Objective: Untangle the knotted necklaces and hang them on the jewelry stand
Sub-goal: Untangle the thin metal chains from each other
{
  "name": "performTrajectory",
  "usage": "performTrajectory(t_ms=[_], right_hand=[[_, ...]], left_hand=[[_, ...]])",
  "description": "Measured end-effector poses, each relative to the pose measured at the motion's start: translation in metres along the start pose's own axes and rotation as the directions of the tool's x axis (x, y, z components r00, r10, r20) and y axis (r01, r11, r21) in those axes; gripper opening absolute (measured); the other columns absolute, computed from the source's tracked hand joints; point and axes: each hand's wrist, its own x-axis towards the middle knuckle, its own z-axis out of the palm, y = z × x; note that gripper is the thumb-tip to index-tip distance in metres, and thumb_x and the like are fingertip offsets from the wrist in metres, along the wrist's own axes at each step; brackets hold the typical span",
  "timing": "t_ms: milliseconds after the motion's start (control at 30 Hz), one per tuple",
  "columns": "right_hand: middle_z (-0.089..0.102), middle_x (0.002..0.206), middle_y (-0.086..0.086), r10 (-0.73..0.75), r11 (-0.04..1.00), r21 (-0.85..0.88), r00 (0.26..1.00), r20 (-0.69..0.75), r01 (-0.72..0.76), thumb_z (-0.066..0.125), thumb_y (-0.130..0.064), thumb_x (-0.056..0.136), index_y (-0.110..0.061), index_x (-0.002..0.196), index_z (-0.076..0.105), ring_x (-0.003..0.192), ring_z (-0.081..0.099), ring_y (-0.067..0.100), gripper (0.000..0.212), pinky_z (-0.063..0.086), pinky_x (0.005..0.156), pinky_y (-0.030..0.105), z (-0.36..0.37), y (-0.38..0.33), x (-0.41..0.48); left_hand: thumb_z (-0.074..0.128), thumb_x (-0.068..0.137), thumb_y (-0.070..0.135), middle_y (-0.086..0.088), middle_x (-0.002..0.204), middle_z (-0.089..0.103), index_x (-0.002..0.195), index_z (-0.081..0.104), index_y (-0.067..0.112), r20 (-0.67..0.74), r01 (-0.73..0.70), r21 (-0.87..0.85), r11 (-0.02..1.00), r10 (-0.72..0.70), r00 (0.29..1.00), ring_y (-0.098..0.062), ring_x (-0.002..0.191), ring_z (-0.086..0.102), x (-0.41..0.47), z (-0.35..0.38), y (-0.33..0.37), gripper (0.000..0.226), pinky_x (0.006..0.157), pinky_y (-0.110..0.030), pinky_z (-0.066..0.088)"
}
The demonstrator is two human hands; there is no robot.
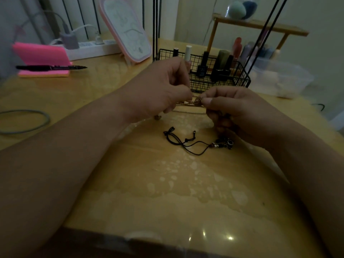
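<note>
Above the middle of the wooden table (167, 192) my left hand (158, 90) and my right hand (232, 110) meet fingertip to fingertip. Between them they pinch a small gold-coloured knot of chain necklace (193, 102), and its thin strands sag toward the table below. My right hand's lower fingers also curl round a dark beaded cord. A black cord necklace (186, 144) with beads (223, 143) lies loose on the table just under my right hand. A black wire stand (219, 71) with tall thin rods rises right behind my hands.
The wire basket holds nail polish bottles (202, 64). A pink-framed mirror (126, 28) leans at the back. Pink sticky notes (41, 56) with a black pen (52, 67) lie far left by a power strip (89, 47). A clear plastic box (279, 77) sits at the right, a grey cable (24, 120) at the left edge.
</note>
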Motion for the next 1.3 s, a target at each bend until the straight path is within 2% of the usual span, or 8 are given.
performTrajectory(t_ms=[300, 700, 1067, 1133, 1167, 1200, 1233, 1300], right_hand=[[0.052, 0.070, 0.003, -0.067, 0.996, -0.053, 0.997, -0.044, 0.065, 0.058, -0.014, 0.102, -0.015, 0.096, 0.068, 0.055, 0.041, 0.013, 0.012, 0.039, 0.055, 0.028, -0.002, -0.001, -0.001], [0.046, 0.065, 0.001, -0.001, 0.995, 0.104, 0.999, -0.051, 0.007, 0.050, -0.025, 0.106, -0.015, 0.093, 0.065, 0.054, 0.036, 0.015, 0.022, 0.036, 0.053, 0.030, -0.003, -0.001, 0.002], [0.038, 0.057, 0.002, 0.012, 0.989, 0.149, 1.000, 0.021, -0.015, 0.045, -0.028, 0.109, -0.015, 0.119, 0.068, 0.050, 0.029, 0.018, 0.028, 0.024, 0.053, 0.036, -0.004, 0.000, 0.000], [0.037, 0.055, 0.002, 0.003, 0.988, 0.152, 0.999, 0.032, -0.008, 0.047, -0.024, 0.108, -0.016, 0.123, 0.069, 0.049, 0.027, 0.019, 0.028, 0.023, 0.053, 0.036, -0.004, 0.000, -0.001], [0.037, 0.055, 0.002, 0.000, 0.989, 0.147, 0.999, 0.036, -0.006, 0.048, -0.022, 0.107, -0.017, 0.125, 0.070, 0.049, 0.027, 0.020, 0.029, 0.024, 0.053, 0.036, -0.004, -0.001, -0.001], [0.037, 0.054, 0.003, -0.003, 0.990, 0.139, 0.999, 0.043, -0.003, 0.050, -0.020, 0.106, -0.019, 0.125, 0.071, 0.048, 0.028, 0.020, 0.028, 0.026, 0.052, 0.035, -0.005, -0.001, -0.001], [0.037, 0.054, 0.003, -0.006, 0.991, 0.133, 0.999, 0.053, -0.001, 0.052, -0.017, 0.105, -0.021, 0.124, 0.072, 0.047, 0.028, 0.020, 0.028, 0.027, 0.052, 0.035, -0.004, -0.002, -0.001], [0.039, 0.053, 0.004, -0.013, 0.993, 0.116, 0.997, 0.077, 0.004, 0.055, -0.014, 0.102, -0.023, 0.122, 0.072, 0.046, 0.031, 0.020, 0.027, 0.030, 0.053, 0.034, -0.003, -0.002, -0.002]], left_hand=[[0.066, 0.098, 0.009, 0.006, 0.080, 0.072, 0.102, 0.077, 0.024, 0.168, 0.026, 0.180, 0.983, -0.056, 0.984, -0.003, 0.066, 0.061, -0.002, -0.004, 0.003, 0.018, 0.061, -0.018, 0.052], [0.055, 0.104, 0.012, 0.003, 0.082, 0.076, 0.096, 0.060, 0.017, 0.167, 0.167, -0.095, 0.981, -0.150, 0.975, -0.014, 0.055, 0.054, 0.000, -0.003, 0.006, 0.010, 0.047, -0.019, 0.039], [0.054, 0.106, 0.008, 0.000, 0.104, 0.062, 0.110, 0.059, 0.004, -0.056, 0.093, -0.084, 0.992, -0.098, 0.994, 0.003, 0.047, 0.057, 0.000, 0.005, 0.011, 0.008, 0.044, -0.011, 0.037], [0.056, 0.104, 0.008, 0.002, 0.103, 0.061, 0.102, 0.061, 0.008, -0.081, 0.071, -0.081, 0.994, -0.078, 0.994, 0.008, 0.047, 0.049, 0.000, 0.006, 0.010, 0.005, 0.045, -0.028, 0.044], [0.058, 0.103, 0.009, 0.004, 0.100, 0.060, 0.098, 0.062, 0.012, -0.095, 0.067, -0.082, 0.994, -0.075, 0.993, 0.014, 0.079, 0.024, 0.001, 0.006, 0.008, 0.007, 0.053, -0.042, 0.045], [0.060, 0.102, 0.009, 0.006, 0.099, 0.060, 0.095, 0.062, 0.015, -0.110, 0.065, -0.087, 0.994, -0.074, 0.991, -0.003, 0.097, 0.052, 0.002, 0.007, 0.007, 0.010, 0.055, -0.047, 0.045], [0.061, 0.102, 0.009, 0.006, 0.099, 0.061, 0.093, 0.061, 0.015, -0.118, 0.061, -0.106, 0.992, -0.074, 0.990, -0.006, 0.063, 0.068, 0.002, 0.007, 0.006, 0.010, 0.048, -0.041, 0.042], [0.062, 0.101, 0.007, 0.006, 0.097, 0.063, 0.094, 0.061, 0.012, -0.134, 0.061, -0.152, 0.987, -0.082, 0.988, 0.001, 0.048, 0.041, 0.003, 0.008, 0.005, 0.008, 0.046, -0.026, 0.038]])
